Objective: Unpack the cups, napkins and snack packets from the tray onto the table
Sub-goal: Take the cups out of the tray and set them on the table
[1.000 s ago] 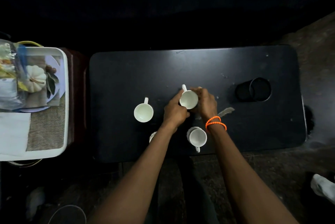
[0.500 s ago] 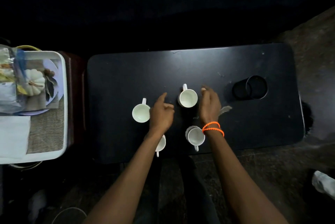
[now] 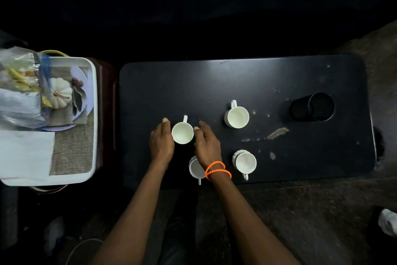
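Observation:
Several white cups stand on the black table point(image 3: 236, 78). My left hand point(image 3: 161, 144) and my right hand point(image 3: 207, 144) flank the left cup point(image 3: 182, 133), fingers spread at its sides, not clearly gripping it. Another cup point(image 3: 237, 116) stands further right, and a third cup point(image 3: 246, 161) sits near the front edge. My right wrist partly hides one more cup point(image 3: 194, 168). The white tray point(image 3: 92, 114) at the left holds clear snack packets point(image 3: 19, 84), a pumpkin-print napkin point(image 3: 60, 93) and a white napkin point(image 3: 25, 153).
A black cylindrical holder point(image 3: 311, 107) lies on its side at the table's right end. Pale scuff marks point(image 3: 277, 132) dot the table top. A woven mat point(image 3: 73, 148) lines the tray. The floor around is dark.
Both hands let go of the far cup, which stays on the table, and moved left to either side of the left cup.

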A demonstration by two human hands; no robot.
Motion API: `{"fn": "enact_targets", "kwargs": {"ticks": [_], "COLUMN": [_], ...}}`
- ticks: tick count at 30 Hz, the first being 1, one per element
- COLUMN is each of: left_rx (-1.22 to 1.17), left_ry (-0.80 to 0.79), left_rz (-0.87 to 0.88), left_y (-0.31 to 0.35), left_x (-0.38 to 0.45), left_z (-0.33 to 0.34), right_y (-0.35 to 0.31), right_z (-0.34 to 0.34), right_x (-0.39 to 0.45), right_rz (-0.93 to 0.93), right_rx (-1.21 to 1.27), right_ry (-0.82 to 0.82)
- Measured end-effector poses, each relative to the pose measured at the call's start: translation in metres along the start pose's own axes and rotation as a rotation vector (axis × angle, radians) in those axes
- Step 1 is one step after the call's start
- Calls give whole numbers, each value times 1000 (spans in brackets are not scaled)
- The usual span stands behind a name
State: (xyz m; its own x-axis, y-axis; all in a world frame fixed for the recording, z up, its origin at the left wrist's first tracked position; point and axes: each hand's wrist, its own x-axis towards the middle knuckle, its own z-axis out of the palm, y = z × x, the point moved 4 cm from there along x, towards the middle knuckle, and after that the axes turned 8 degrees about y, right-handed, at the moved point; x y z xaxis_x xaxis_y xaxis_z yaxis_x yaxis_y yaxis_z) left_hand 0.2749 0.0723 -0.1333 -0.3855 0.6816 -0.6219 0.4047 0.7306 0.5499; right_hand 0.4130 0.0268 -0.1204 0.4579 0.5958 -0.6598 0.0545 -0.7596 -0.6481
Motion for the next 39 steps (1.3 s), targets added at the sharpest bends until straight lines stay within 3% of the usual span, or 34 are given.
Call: {"fn": "enact_targets", "kwargs": {"ticks": [4,10,20,30,32,36,39], "left_rx": [-97,-105,-131,-60,-33,68,233], "left_ry": [-79,-35,-25,-26,-4,27,10], "left_rz": [-62,-85,-11,77,141,202,257], "left_y": [0,7,42,45,38,8,-17], "left_x": [0,-6,-8,-2,-10,-44,-71], "left_z": [6,9,34,46,41,28,29], "right_y": [-1,-3,-23,-24,-20,-7,15], "right_z": [8,10,-11,-15,-25,-67,-98], "right_x": [0,5,40,54,49,23,9], "right_rz": [71,140,76,-17,-96,-351,-489], "right_rx": [70,245,158,97,99,37,-190], "right_ry": [-33,-20,70,15,114,511,667]}}
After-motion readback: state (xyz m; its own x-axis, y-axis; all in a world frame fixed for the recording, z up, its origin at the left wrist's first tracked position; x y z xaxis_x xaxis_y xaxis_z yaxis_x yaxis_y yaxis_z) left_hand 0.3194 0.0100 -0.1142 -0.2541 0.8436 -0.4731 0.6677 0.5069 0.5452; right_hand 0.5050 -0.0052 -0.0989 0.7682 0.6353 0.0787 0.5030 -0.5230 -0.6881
